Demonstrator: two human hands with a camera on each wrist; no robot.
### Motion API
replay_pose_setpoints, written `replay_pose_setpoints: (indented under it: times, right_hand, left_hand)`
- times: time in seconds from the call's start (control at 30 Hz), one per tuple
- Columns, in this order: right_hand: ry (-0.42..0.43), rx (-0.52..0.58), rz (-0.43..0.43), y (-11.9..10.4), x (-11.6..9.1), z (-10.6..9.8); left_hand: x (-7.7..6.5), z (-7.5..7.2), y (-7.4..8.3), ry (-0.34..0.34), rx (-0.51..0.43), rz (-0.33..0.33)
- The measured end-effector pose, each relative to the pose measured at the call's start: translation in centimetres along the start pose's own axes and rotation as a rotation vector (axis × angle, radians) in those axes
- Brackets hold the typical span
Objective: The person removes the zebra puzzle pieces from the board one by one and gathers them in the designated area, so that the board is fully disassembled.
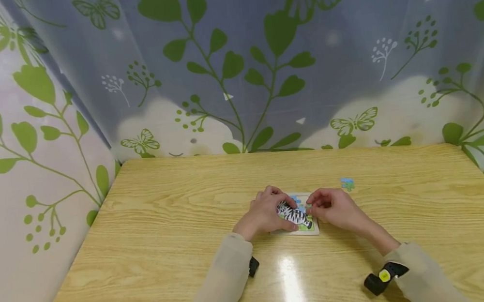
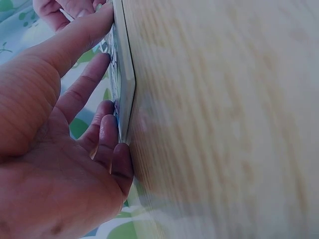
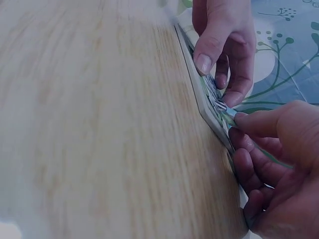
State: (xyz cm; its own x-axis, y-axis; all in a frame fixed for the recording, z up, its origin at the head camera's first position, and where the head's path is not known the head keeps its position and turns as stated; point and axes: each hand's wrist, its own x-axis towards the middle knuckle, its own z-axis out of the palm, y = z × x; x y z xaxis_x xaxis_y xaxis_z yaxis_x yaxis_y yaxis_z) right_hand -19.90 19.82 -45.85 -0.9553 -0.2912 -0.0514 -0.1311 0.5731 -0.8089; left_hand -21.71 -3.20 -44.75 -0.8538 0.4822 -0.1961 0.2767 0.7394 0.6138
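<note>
A small jigsaw puzzle board [image 1: 313, 232] with a zebra picture [image 1: 294, 218] lies flat on the table. Over its left part is my left hand [image 1: 265, 213], with the thumb toward the near edge and fingertips [image 2: 103, 59] resting on the picture. At the board's right side, my right hand [image 1: 338, 209] pinches a small puzzle piece [image 3: 231, 112] between thumb and forefinger, low over the picture. Its other fingers are bent beside the board's edge. The left hand covers part of the zebra.
One loose blue and green puzzle piece [image 1: 347, 183] lies on the wooden table [image 1: 164, 212], beyond the right hand. Behind the table hangs a curtain [image 1: 247, 72] with green leaves and butterflies; similar cloth is at both sides. Black straps [image 1: 379, 281] with cameras sit on the wrists.
</note>
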Motion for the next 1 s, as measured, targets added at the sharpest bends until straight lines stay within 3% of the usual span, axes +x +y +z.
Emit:
replay_pose_setpoints:
  times: [0.3,0.53,1.0]
  right_hand:
    - [0.011,0.071,0.073,0.4,0.1,-0.6]
    - [0.051,0.102,0.059,1.0,-0.5,-1.9]
    - [0.158,0.018,0.048,3.8,-2.6,-6.3]
  left_hand:
    - [0.0,0.0,0.1,0.001,-0.004,0.000]
    - [0.0,-0.1,0.0,-0.002,-0.021,0.009]
    - [-0.2,-0.3,-0.2,-0.006,-0.042,0.048]
